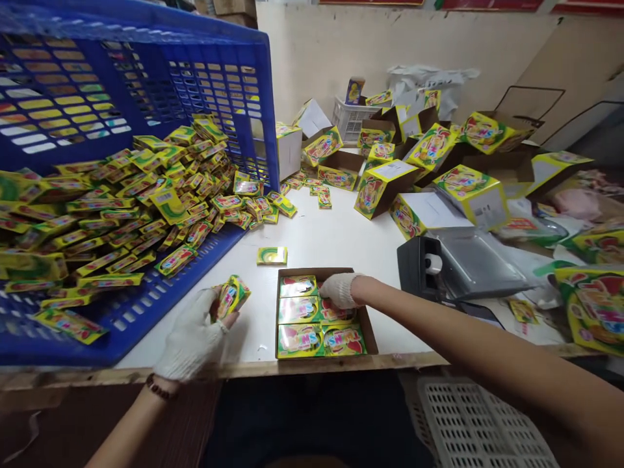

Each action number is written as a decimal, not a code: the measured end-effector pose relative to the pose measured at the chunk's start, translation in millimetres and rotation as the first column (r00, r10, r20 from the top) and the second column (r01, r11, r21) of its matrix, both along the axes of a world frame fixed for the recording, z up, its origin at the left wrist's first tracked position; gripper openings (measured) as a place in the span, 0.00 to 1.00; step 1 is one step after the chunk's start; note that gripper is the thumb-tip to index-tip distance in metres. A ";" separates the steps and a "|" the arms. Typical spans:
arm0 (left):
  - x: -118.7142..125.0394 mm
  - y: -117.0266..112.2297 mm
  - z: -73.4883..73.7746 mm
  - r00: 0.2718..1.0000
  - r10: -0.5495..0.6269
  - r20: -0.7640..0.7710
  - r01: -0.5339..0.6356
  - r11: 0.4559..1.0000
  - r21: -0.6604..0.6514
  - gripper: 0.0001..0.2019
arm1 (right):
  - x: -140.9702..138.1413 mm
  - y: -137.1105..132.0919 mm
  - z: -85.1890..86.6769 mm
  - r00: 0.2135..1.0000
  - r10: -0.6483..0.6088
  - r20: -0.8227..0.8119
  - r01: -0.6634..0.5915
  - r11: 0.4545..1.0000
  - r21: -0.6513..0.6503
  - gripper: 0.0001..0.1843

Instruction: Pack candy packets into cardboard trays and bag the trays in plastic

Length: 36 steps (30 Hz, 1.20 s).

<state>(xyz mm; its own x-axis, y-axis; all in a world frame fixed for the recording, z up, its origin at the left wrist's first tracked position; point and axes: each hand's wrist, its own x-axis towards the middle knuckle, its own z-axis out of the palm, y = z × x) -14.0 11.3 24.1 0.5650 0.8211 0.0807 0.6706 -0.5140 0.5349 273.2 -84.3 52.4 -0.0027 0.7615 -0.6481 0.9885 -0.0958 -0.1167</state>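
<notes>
My left hand (192, 335), in a white glove with bare fingertips, is closed around small yellow-green candy boxes (233, 296) left of the carton. An open shallow brown carton (370, 335) sits at the table's front edge, with rows of the same candy boxes (298, 339) lying flat in it. Over its upper right part is my right hand (340, 289), also gloved, its fingers curled down among the boxes. Whatever those fingertips grip is hidden. One single candy box (272, 255) lies on the table just behind the carton.
A tipped blue crate (270, 110) at left spills a heap of candy boxes (160, 201) onto the white table (322, 237). Several larger printed cartons (385, 185) are jumbled at the back right. A black device (419, 266) and a clear plastic tray (480, 263) stand right of my arm.
</notes>
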 end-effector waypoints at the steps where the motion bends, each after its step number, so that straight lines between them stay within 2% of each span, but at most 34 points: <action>1: 5.4 -7.3 2.7 0.995 -0.034 0.097 0.037 0.999 -0.031 0.19 | 1.6 -5.9 -1.2 1.000 -0.017 0.017 0.016 1.000 0.013 0.20; 4: 28.4 -27.7 11.6 0.957 -0.143 0.252 0.146 0.989 0.004 0.23 | 1.9 -19.2 -6.9 0.997 -0.069 0.047 0.066 0.996 0.063 0.23; 6: 46.9 -38.7 16.8 0.939 -0.219 0.266 0.203 0.975 0.085 0.24 | 0.8 -23.0 -9.1 0.996 -0.089 0.032 0.086 0.993 0.077 0.19; 8: 65.6 -47.3 21.0 0.940 -0.285 0.187 0.252 0.950 0.181 0.23 | 1.9 -24.1 -5.2 0.994 -0.107 -0.001 0.106 0.990 0.096 0.12; 10: 83.0 -53.7 24.5 0.947 -0.317 0.044 0.295 0.917 0.269 0.20 | 6.3 -25.0 6.6 0.991 -0.130 -0.043 0.135 0.977 0.166 0.11; 14: 109.1 -59.7 27.8 0.940 -0.303 -0.159 0.342 0.851 0.397 0.18 | 18.4 -30.2 40.6 0.948 -0.148 -0.282 0.265 0.858 0.441 0.15; 16: 119.0 -60.0 27.3 0.932 -0.311 -0.185 0.361 0.836 0.413 0.19 | 22.7 -33.0 52.8 0.920 -0.134 -0.369 0.309 0.827 0.469 0.14; 19: 133.3 -61.5 24.5 0.921 -0.334 -0.199 0.389 0.819 0.423 0.20 | 25.7 -35.4 59.0 0.927 -0.132 -0.352 0.292 0.843 0.453 0.14; 21: 141.7 -65.1 21.9 0.914 -0.357 -0.191 0.405 0.813 0.419 0.22 | 26.8 -36.0 57.2 0.956 -0.145 -0.255 0.250 0.858 0.450 0.14; 24: 146.0 -73.7 16.1 0.921 -0.341 -0.189 0.388 0.848 0.360 0.27 | 29.4 -35.8 51.4 0.972 -0.230 -0.045 0.227 0.877 0.423 0.13; 27: 137.0 -81.5 8.5 0.859 -0.387 -0.334 0.480 0.837 0.263 0.25 | 30.3 -34.0 43.6 0.949 -0.304 0.087 0.251 0.891 0.379 0.14; 29: 128.1 -84.3 4.6 0.791 -0.445 -0.420 0.559 0.804 0.201 0.23 | 27.6 -31.9 36.5 0.948 -0.299 0.107 0.243 0.901 0.361 0.15; 31: 122.1 -85.2 4.2 0.761 -0.463 -0.455 0.581 0.798 0.158 0.22 | 23.0 -29.8 27.6 0.955 -0.281 0.097 0.229 0.904 0.360 0.15; 34: 123.3 -84.6 10.1 0.756 -0.445 -0.480 0.557 0.823 0.114 0.19 | 17.9 -29.5 13.2 0.958 -0.268 0.098 0.217 0.909 0.357 0.13; 36: 130.3 -84.0 14.0 0.782 -0.418 -0.463 0.529 0.837 0.138 0.16 | 19.4 -32.1 4.3 0.961 -0.259 0.097 0.203 0.898 0.391 0.12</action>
